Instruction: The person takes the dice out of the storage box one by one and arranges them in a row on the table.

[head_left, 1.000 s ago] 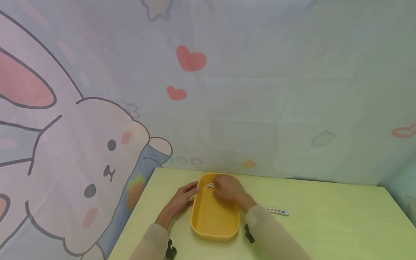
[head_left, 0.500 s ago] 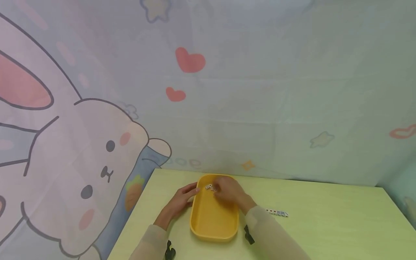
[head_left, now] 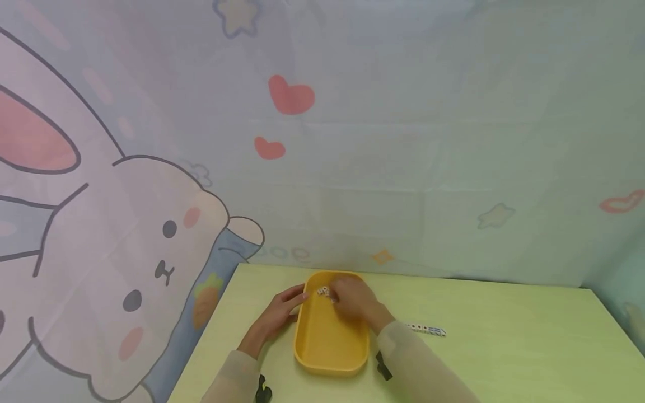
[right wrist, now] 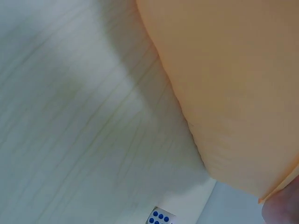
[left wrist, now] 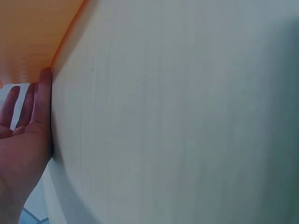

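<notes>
A yellow tray (head_left: 331,352) stands on the table, holding several small white dice (head_left: 323,291) near its far end. My right hand (head_left: 354,299) reaches over the right rim into the tray, fingers bent down at the dice; I cannot tell whether it pinches one. Outside the left wall, my left hand (head_left: 277,314) rests against the tray with its thumb at the rim. In the left wrist view its straight fingers (left wrist: 43,100) touch the tray's outer side (left wrist: 35,37). The right wrist view has only an edge of the right hand (right wrist: 282,205) beside the tray wall (right wrist: 233,93).
A row of white dice (head_left: 427,329) with red and blue marks lies right of the tray, partly behind the right sleeve (head_left: 418,358). One blue-dotted die (right wrist: 160,217) shows low in the right wrist view. A printed backdrop (head_left: 363,168) stands behind the table.
My right hand has shifted slightly among the dice, and its fingers have turned further down. The left hand stays against the tray. The whole head view has drifted a little.
</notes>
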Demonstrator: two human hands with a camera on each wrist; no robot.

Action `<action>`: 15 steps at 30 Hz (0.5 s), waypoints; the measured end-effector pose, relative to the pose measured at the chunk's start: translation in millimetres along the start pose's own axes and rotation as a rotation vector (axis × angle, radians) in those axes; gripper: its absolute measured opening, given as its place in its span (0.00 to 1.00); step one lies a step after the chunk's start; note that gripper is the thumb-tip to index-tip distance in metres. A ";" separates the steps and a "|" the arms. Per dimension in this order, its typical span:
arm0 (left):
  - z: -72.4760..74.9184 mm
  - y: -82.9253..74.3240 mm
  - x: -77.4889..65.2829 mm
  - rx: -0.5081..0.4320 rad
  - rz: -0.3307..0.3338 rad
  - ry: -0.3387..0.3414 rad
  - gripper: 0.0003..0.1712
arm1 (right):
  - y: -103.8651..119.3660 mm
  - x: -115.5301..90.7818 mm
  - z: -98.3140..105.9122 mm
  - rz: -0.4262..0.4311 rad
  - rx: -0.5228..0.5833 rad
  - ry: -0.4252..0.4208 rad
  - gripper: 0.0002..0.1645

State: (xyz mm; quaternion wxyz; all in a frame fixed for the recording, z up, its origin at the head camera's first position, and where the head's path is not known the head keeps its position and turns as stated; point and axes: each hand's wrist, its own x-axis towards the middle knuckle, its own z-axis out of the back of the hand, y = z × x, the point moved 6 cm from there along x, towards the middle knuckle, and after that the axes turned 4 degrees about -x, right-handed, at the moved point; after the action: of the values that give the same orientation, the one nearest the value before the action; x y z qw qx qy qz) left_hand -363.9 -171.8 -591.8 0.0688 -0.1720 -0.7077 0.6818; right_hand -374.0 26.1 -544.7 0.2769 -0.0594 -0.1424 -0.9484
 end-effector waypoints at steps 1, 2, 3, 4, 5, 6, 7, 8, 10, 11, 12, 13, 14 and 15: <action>-0.1 -0.4 -0.3 0.000 -0.001 0.003 0.35 | 0.5 0.0 0.0 0.001 0.005 0.006 0.09; -0.4 -0.8 -0.5 -0.002 -0.001 0.006 0.34 | 0.6 0.1 -0.2 0.003 0.013 0.011 0.08; -0.7 -1.3 -0.8 0.000 -0.004 0.010 0.34 | 0.3 0.5 -1.0 0.003 0.020 0.015 0.07; -1.0 -1.8 -1.1 0.002 -0.007 0.013 0.34 | -0.3 0.9 -1.6 0.004 0.029 0.016 0.05; -1.2 -2.1 -1.3 0.003 -0.007 0.013 0.34 | -0.8 1.4 -2.4 0.005 0.039 0.020 0.04; -1.2 -2.2 -1.5 0.000 -0.004 0.012 0.34 | -1.3 1.9 -2.7 0.006 0.053 0.022 0.02; -1.3 -2.3 -1.8 0.003 -0.005 0.013 0.34 | -2.1 2.4 -2.6 0.006 0.071 0.020 0.02; -1.4 -2.5 -2.2 0.006 -0.006 0.013 0.34 | -2.7 2.5 -2.0 0.006 0.090 0.015 0.02; -1.4 -2.4 -3.0 0.014 -0.005 0.013 0.33 | -3.1 2.0 2.5 0.010 0.135 -0.006 0.03; -1.2 -2.4 -3.5 0.017 -0.004 0.012 0.33 | -2.7 1.2 6.3 0.016 0.158 -0.025 0.04; -1.0 -2.3 -4.1 0.021 -0.003 0.012 0.33 | -1.7 0.2 10.8 0.026 0.181 -0.047 0.05; -0.6 -2.2 -4.8 0.024 -0.003 0.011 0.33 | -0.5 -1.5 15.5 0.038 0.198 -0.066 0.06; 0.0 -2.2 -5.7 0.026 -0.003 0.011 0.33 | 1.2 -3.5 20.2 0.050 0.210 -0.082 0.07; 1.0 -2.0 -6.7 0.026 -0.001 0.008 0.33 | 3.1 -5.7 24.5 0.066 0.214 -0.095 0.07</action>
State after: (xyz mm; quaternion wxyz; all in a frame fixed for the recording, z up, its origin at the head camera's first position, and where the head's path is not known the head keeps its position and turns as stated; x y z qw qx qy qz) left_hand -358.3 -175.0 -589.0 0.0743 -0.1735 -0.6986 0.6902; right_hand -366.7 33.8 -521.7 0.3059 -0.0791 -0.2540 -0.9141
